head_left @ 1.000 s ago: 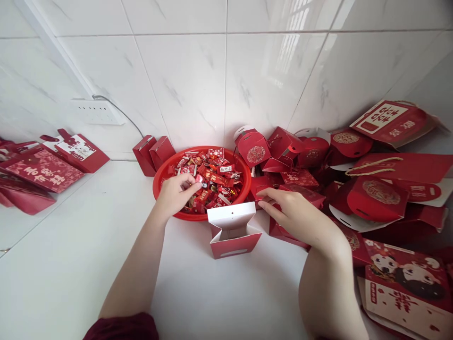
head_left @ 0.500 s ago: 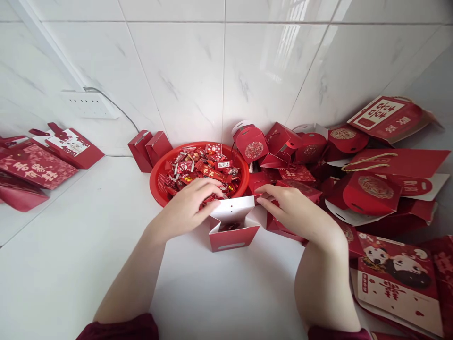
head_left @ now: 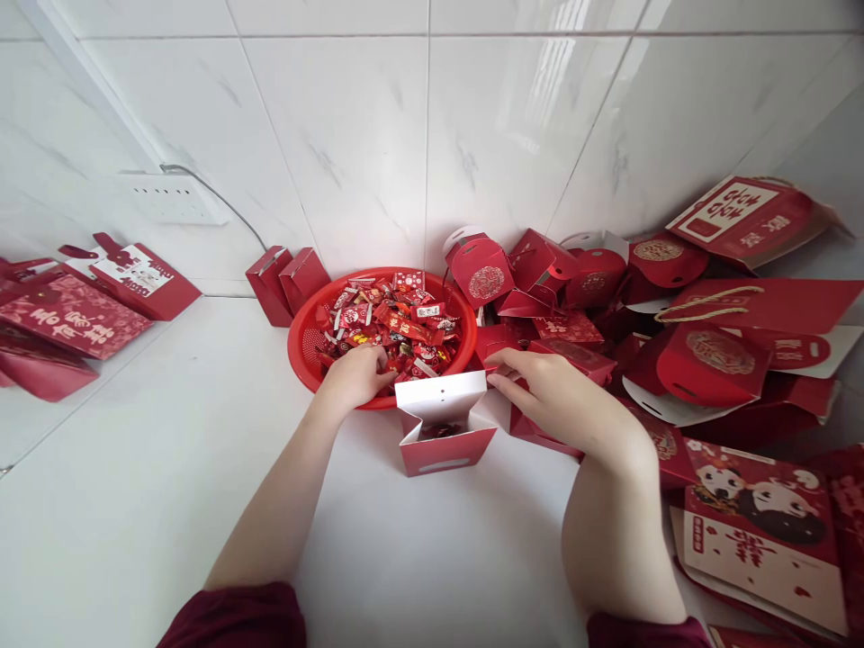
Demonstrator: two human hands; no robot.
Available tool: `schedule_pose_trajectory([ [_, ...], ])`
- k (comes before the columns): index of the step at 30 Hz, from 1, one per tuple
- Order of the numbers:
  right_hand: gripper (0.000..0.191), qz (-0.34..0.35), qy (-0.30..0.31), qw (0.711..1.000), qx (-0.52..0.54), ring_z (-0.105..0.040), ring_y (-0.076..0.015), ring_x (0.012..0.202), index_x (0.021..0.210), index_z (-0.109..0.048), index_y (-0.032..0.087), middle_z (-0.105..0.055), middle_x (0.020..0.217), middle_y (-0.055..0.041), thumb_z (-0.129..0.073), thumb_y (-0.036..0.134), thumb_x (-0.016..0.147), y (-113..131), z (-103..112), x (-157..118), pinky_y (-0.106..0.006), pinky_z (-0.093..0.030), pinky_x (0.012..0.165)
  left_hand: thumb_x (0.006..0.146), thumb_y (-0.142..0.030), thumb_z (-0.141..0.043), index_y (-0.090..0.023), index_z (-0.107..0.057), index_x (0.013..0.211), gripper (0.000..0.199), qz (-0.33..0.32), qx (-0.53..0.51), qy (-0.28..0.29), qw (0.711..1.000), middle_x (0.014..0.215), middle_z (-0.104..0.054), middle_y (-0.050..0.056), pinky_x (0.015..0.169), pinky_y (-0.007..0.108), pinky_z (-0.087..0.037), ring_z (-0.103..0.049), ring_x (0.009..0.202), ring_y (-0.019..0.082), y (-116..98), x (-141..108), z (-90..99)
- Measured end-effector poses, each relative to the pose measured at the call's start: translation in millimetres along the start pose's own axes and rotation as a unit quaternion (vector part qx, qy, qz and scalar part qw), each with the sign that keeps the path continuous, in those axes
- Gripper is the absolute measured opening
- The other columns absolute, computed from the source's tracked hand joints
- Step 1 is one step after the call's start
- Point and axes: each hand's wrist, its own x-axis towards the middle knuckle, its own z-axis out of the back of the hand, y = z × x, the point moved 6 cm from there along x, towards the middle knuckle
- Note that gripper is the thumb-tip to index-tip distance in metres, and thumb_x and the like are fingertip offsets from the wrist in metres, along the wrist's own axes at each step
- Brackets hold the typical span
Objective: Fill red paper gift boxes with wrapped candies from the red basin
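Sweets in printed red wrappers (head_left: 409, 322) lie at our left hand (head_left: 355, 373), an open red cardboard box with a white lining (head_left: 446, 453) just to its right.
We judge the step in hand to be picking from the round red plastic basket (head_left: 309, 348); the next move calls for a secure pinch and a lift clear of the box's raised white flap (head_left: 442, 396). Our left fingers curl together at the basket's near side, though we cannot tell whether they grip a sweet. Our right hand (head_left: 550, 387) has thumb and fingertips nearly meeting at the flap's right corner; whether they pinch it, we cannot tell.
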Motion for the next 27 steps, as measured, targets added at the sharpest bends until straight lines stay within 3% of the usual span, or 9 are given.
schedule_pose_trajectory([
  [4, 0.022, -0.001, -0.007, 1.000, -0.001, -0.067, -0.0226, 0.084, 0.104, -0.066, 0.022, -0.072, 0.094, -0.0073, -0.046, 0.030, 0.100, -1.2, 2.0, -1.6, -0.029, -0.044, 0.071, 0.084, -0.040, -0.067, -0.021, -0.058, 0.080, 0.021, -0.035, -0.095, -0.029, 0.994, 0.082, -0.071, 0.002, 0.064, 0.027, -0.045, -0.066, 0.076, 0.019, -12.4, -12.0, 18.3],
  [8, 0.022, -0.008, -0.010, 1.000, 0.004, -0.066, -0.0229, 0.087, 0.103, -0.066, 0.021, -0.072, 0.096, -0.0072, -0.046, 0.031, 0.100, -5.4, 3.0, -1.4, -0.030, -0.043, 0.072, 0.088, -0.042, -0.067, -0.020, -0.059, 0.095, 0.024, -0.159, -0.328, -0.115, 0.924, 0.086, -0.071, 0.002, 0.069, 0.026, -0.050, -0.065, 0.076, 0.016, -47.7, -49.8, 52.4],
  [10, 0.022, -0.012, -0.010, 1.000, 0.007, -0.066, -0.0234, 0.090, 0.105, -0.066, 0.022, -0.072, 0.098, -0.0071, -0.046, 0.030, 0.100, -8.0, 2.5, -0.3, -0.030, -0.043, 0.073, 0.086, -0.036, -0.071, -0.020, -0.063, 0.096, 0.020, -0.225, -0.324, -0.095, 0.914, 0.092, -0.070, 0.004, 0.075, 0.027, -0.051, -0.065, 0.083, 0.017, -69.4, -69.2, 58.5],
  [12, 0.022, -0.013, -0.009, 1.000, 0.010, -0.066, -0.0239, 0.092, 0.106, -0.065, 0.021, -0.072, 0.099, -0.0071, -0.046, 0.031, 0.100, -9.2, 1.8, 0.3, -0.031, -0.043, 0.074, 0.088, -0.031, -0.068, -0.022, -0.066, 0.094, 0.011, -0.258, -0.261, -0.043, 0.929, 0.108, -0.068, 0.005, 0.079, 0.028, -0.051, -0.064, 0.097, 0.019, -85.7, -81.3, 54.4],
  [14, 0.023, -0.010, -0.009, 1.000, 0.020, -0.066, -0.0237, 0.091, 0.104, -0.066, 0.021, -0.072, 0.098, -0.0072, -0.046, 0.032, 0.101, -8.2, 1.8, -0.1, -0.032, -0.044, 0.075, 0.092, -0.029, -0.061, -0.024, -0.067, 0.100, 0.011, -0.244, -0.193, -0.006, 0.950, 0.125, -0.062, 0.006, 0.081, 0.028, -0.052, -0.060, 0.112, 0.022, -90.6, -84.6, 47.8],
  [16, 0.025, 0.008, -0.013, 0.999, 0.040, -0.066, -0.0228, 0.090, 0.103, -0.066, 0.022, -0.072, 0.099, -0.0067, -0.045, 0.034, 0.102, -4.1, 3.0, -1.4, -0.032, -0.044, 0.075, 0.093, -0.034, -0.059, -0.029, -0.063, 0.117, 0.026, -0.204, -0.156, 0.013, 0.966, 0.135, -0.057, 0.006, 0.080, 0.030, -0.052, -0.056, 0.121, 0.025, -86.3, -82.5, 43.7],
  [21, 0.027, 0.092, 0.010, 0.991, 0.096, -0.065, -0.0208, 0.092, 0.115, -0.064, 0.023, -0.071, 0.107, -0.0045, -0.053, 0.042, 0.098, 11.2, 1.6, -4.8, -0.031, -0.047, 0.077, 0.072, -0.055, -0.078, -0.036, -0.034, 0.151, 0.093, -0.161, -0.106, 0.078, 0.978, 0.144, -0.055, 0.005, 0.092, 0.037, -0.050, -0.056, 0.126, 0.034, -72.1, -78.9, 38.5],
  [23, 0.036, 0.113, 0.035, 0.988, 0.102, -0.065, -0.0217, 0.094, 0.123, -0.061, 0.023, -0.070, 0.110, -0.0051, -0.062, 0.043, 0.092, 14.3, -2.6, -5.2, -0.031, -0.048, 0.078, 0.070, -0.054, -0.079, -0.039, -0.031, 0.152, 0.096, -0.152, -0.090, 0.114, 0.978, 0.137, -0.061, 0.003, 0.087, 0.035, -0.051, -0.062, 0.117, 0.033, -68.9, -79.7, 36.1],
  [27, 0.055, 0.112, 0.046, 0.988, 0.091, -0.065, -0.0213, 0.091, 0.135, -0.053, 0.026, -0.070, 0.106, -0.0030, -0.073, 0.033, 0.084, 12.7, -8.7, -3.5, -0.031, -0.047, 0.078, 0.079, -0.048, -0.071, -0.040, -0.044, 0.144, 0.071, -0.124, -0.086, 0.126, 0.981, 0.116, -0.071, -0.002, 0.073, 0.030, -0.050, -0.068, 0.096, 0.027, -66.5, -79.0, 37.0],
])
